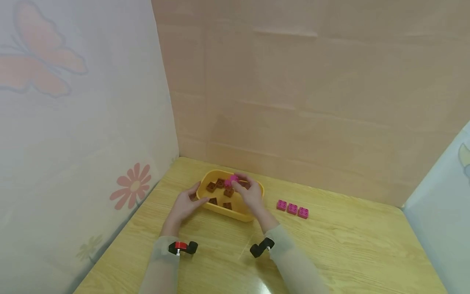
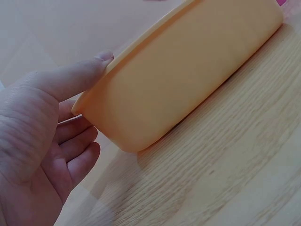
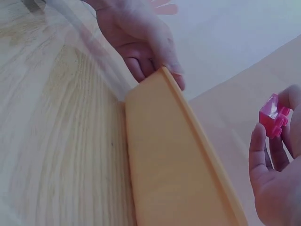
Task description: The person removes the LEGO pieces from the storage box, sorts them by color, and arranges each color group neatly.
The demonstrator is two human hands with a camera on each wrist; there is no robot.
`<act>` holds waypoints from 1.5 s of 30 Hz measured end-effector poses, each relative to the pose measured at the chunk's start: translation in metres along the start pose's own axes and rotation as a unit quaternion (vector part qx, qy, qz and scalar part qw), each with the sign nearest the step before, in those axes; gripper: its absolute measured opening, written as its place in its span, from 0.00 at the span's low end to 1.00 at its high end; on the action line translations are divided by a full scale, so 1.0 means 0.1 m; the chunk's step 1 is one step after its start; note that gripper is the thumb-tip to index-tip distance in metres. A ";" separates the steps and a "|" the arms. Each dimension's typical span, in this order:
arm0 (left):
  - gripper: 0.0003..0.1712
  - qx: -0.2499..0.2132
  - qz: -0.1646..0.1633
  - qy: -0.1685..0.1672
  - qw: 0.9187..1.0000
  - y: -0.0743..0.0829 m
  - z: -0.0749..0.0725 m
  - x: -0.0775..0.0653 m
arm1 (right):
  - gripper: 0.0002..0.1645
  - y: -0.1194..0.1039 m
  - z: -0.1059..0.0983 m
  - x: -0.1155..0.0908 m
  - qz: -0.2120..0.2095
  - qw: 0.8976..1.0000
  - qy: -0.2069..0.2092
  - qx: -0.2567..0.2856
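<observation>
A yellow plastic tub (image 1: pixel 225 211) stands on the table with several brown toy bricks (image 1: pixel 229 192) inside. My left hand (image 1: pixel 183 205) grips the tub's left end, thumb on the rim and the other fingers by the outer wall, as the left wrist view also shows. Over the tub's far side, my right hand (image 1: pixel 252 197) pinches a pink toy brick (image 3: pixel 272 115) between thumb and fingers. In the right wrist view this brick is above the rim, with its studs turned sideways. The right hand hides part of the tub's contents.
Three pink bricks (image 1: pixel 292 208) lie in a slanting row on the wooden table (image 1: pixel 349 237), right of the tub. A tan covered wall (image 1: pixel 293 102) rises behind the table. A pale printed wall (image 1: pixel 92 122) borders its left side.
</observation>
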State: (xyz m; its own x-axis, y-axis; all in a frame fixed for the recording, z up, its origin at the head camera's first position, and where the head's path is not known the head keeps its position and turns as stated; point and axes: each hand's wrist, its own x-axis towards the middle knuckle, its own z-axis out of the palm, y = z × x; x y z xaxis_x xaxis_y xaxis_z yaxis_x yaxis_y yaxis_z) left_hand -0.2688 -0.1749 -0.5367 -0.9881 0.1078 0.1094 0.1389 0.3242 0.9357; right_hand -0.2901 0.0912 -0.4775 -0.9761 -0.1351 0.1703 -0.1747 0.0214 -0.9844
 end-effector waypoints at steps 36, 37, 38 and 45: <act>0.52 -0.008 0.006 -0.006 1.000 0.02 -0.01 0.00 | 0.32 0.08 -2.33 -0.88 0.019 0.982 0.011 -0.185; 0.52 -0.009 0.006 -0.006 1.000 0.02 -0.01 0.00 | 0.32 0.09 -2.38 -0.89 0.019 0.981 0.009 -0.190; 0.51 -0.010 0.006 -0.006 1.000 0.02 -0.01 0.00 | 0.32 0.10 -2.43 -0.91 0.020 0.980 0.003 -0.197; 0.51 -0.019 0.002 -0.007 1.000 0.03 0.00 0.00 | 0.36 0.15 -2.72 -0.99 0.047 0.965 -0.011 -0.257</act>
State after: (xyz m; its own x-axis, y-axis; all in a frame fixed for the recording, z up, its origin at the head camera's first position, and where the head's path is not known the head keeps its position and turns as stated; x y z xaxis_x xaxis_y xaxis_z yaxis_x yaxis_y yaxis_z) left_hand -0.2679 -0.1741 -0.5337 -0.9866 0.1219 0.1087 0.1399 0.2877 0.9474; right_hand -0.2312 0.3739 -0.4968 -0.9887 -0.1304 0.0746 -0.1324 0.5228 -0.8421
